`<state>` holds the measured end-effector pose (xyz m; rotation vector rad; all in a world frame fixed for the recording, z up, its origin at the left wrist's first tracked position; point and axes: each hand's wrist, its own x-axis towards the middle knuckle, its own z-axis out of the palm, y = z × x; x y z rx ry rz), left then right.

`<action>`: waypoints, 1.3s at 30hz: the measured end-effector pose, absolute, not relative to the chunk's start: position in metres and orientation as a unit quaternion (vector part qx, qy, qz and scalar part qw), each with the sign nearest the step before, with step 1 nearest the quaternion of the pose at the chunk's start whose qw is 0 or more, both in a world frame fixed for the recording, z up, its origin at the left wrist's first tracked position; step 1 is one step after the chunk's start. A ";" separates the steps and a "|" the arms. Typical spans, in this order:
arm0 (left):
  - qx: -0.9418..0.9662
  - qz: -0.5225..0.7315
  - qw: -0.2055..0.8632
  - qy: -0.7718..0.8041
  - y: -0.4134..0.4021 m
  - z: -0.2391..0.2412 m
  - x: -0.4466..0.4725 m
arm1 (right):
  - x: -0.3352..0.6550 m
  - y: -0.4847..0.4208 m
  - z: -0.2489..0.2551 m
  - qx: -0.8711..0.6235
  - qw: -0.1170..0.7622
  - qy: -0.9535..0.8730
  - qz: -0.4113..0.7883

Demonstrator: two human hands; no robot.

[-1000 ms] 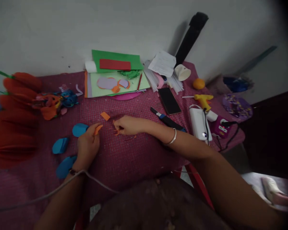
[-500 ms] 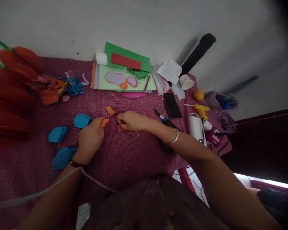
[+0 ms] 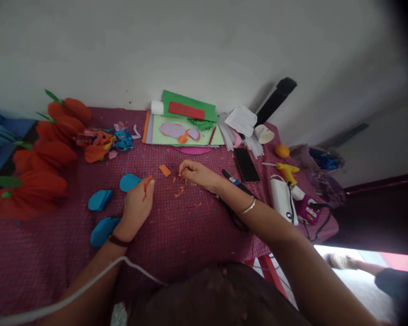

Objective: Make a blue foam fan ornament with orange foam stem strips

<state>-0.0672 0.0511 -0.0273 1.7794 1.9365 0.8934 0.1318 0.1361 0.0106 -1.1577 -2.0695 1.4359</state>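
My left hand (image 3: 138,209) is closed, with a small piece of orange paper (image 3: 148,182) between thumb and fingers. Across from it, my right hand (image 3: 197,174) is pinched on orange paper scraps (image 3: 184,170). Loose orange scraps (image 3: 179,192) lie on the cloth just below the right fingers. A flat orange paper rectangle (image 3: 164,170) rests between and beyond the two hands. Beside my left hand are three blue paper bundles: one behind it (image 3: 129,182), one to the left (image 3: 100,200), and one near the wrist (image 3: 104,231).
Red-orange paper pumpkins (image 3: 37,190) and a crumpled scrap pile (image 3: 98,144) stand left. Coloured sheets (image 3: 156,136) lie against the wall. On the right are a phone (image 3: 246,165), glue gun (image 3: 287,172), white power bank (image 3: 283,199), and cutter (image 3: 236,182). A white cord crosses my left forearm.
The whole view has shifted, so the table sits lower and further right. My hands are farther apart, and orange scraps that were at my right fingers now show on the cloth.
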 end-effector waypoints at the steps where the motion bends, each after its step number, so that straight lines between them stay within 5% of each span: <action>1: 0.613 0.337 0.206 0.684 0.051 -0.028 -0.067 | 0.130 0.138 0.010 -0.422 0.196 -0.721 0.515; 10: 0.512 0.468 0.352 0.628 0.052 -0.028 -0.068 | 0.021 0.199 0.023 -0.421 0.247 -0.729 0.479; 18: 0.393 0.545 0.572 0.470 0.046 -0.010 -0.062 | -0.046 0.235 0.062 -0.301 0.134 -0.845 0.421; 22: 0.340 0.557 0.644 0.399 0.043 -0.004 -0.062 | -0.002 0.198 0.062 -0.247 0.119 -0.790 0.548; 27: 0.369 0.509 0.653 0.423 0.040 -0.008 -0.057 | 0.060 0.133 0.029 -0.210 0.132 -0.686 0.685; 39: 0.403 0.304 0.717 0.481 -0.006 -0.025 -0.003 | 0.140 0.060 0.006 -0.245 0.251 -0.626 0.697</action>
